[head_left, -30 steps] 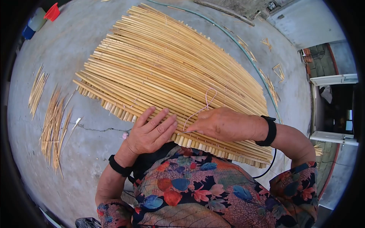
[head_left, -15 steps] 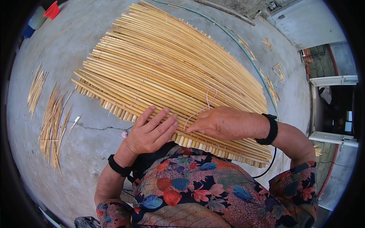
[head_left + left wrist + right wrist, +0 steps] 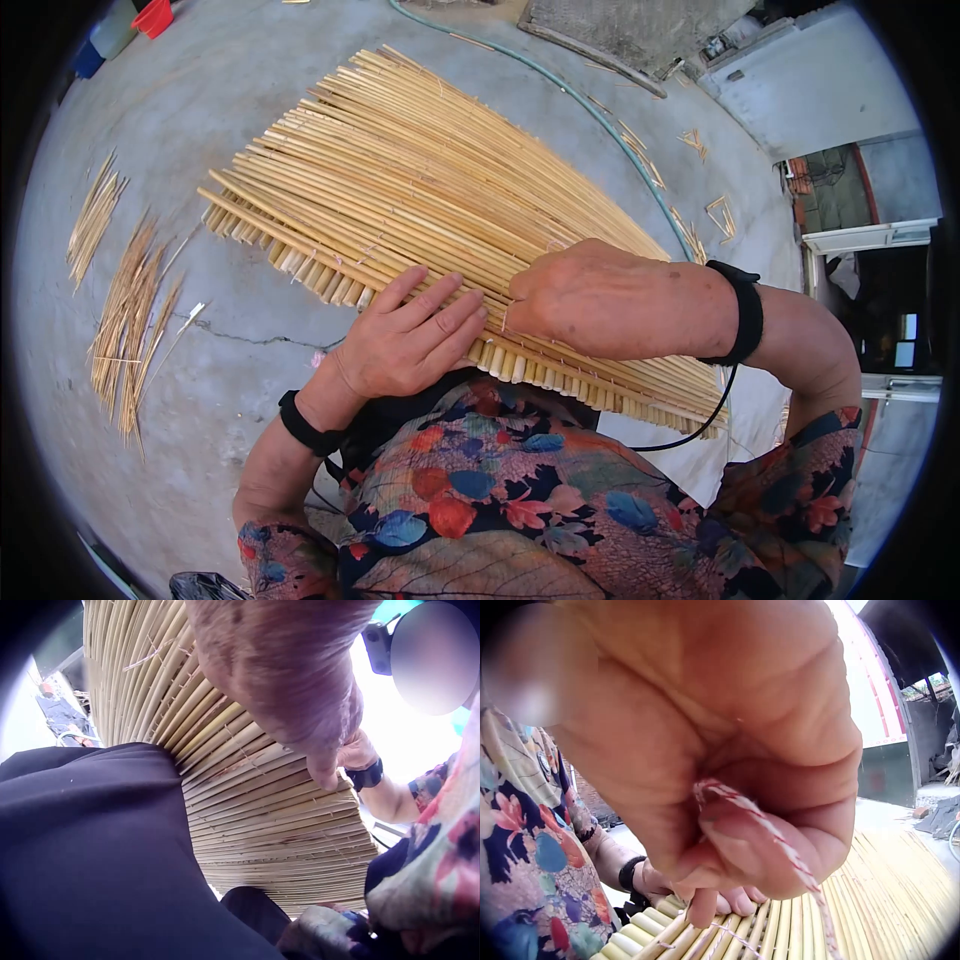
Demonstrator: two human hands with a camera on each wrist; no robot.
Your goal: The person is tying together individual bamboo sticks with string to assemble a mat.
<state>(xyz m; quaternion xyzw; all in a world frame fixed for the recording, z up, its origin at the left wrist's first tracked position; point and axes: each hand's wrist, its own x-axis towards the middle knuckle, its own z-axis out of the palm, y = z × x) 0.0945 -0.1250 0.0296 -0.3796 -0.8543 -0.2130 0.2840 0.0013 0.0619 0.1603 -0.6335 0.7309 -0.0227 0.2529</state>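
Observation:
A mat of pale reeds (image 3: pixel 400 170) bound with thin string lies across the person's lap. The left hand (image 3: pixel 415 335) rests on its near edge, palm down with fingers straight. Just to the right, the right hand (image 3: pixel 610 300) is curled low over the reeds. In the right wrist view, the right hand (image 3: pixel 727 750) pinches between thumb and fingers a red-and-white twisted string (image 3: pixel 776 834), which hangs in a loop. Whether a needle is in those fingers cannot be seen. The left wrist view shows the left hand (image 3: pixel 285 675) above the reeds (image 3: pixel 255 802).
Loose thin reeds (image 3: pixel 125 330) lie in bundles on the concrete floor at the left. A green hose (image 3: pixel 560 85) curves behind the mat. A red basin (image 3: pixel 153 18) stands at the back left, and a doorway (image 3: pixel 885 300) opens at the right.
The right hand has turned and closed over the place where it held a thin needle-like tool. The pink loop of string is mostly hidden now. The left hand stays on the mat; the head view has shifted.

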